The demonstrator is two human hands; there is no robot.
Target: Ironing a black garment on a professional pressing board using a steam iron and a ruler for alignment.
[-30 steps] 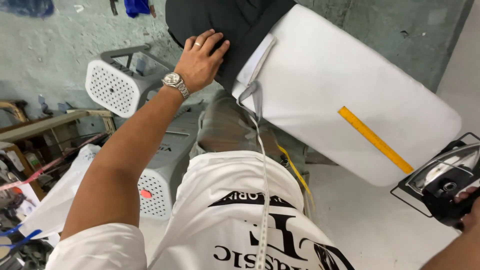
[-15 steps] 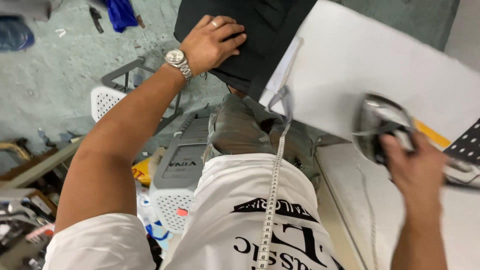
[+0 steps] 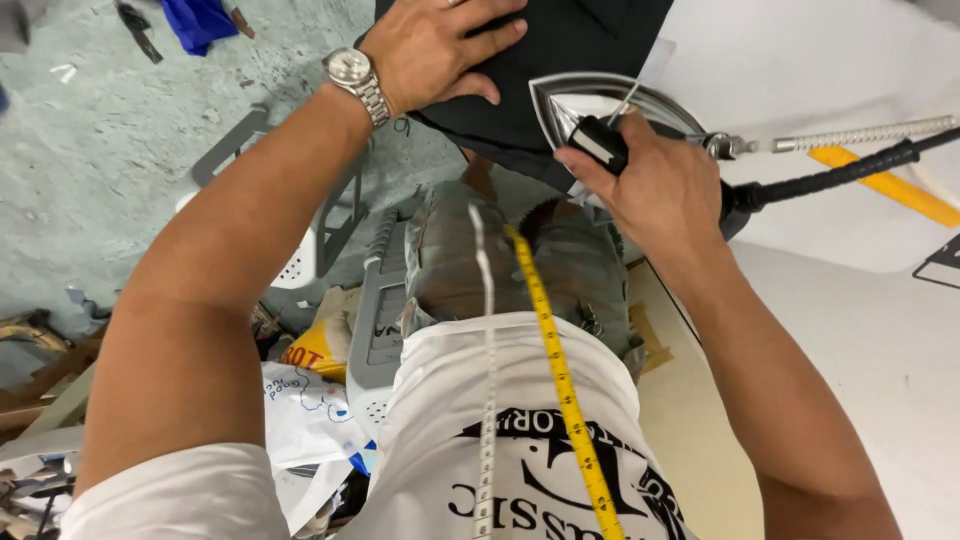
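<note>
My left hand, with a silver wristwatch on the wrist, lies flat with spread fingers on a black garment at the edge of a white padded ironing board. My right hand grips the black handle of a steam iron, whose shiny soleplate rests on the black garment just right of the left hand. A black hose and a metal-sheathed cable run from the iron to the right. A yellow measuring tape hangs down my white printed shirt.
A yellow ruler lies on the white board at the right. Below it is a pale table surface. White plastic baskets, papers and clutter sit on the grey concrete floor at the left. A blue cloth lies at the top left.
My right hand has brought the iron from the right side onto the black garment. The left hand has stayed pressed on the cloth while the view has tilted closer.
</note>
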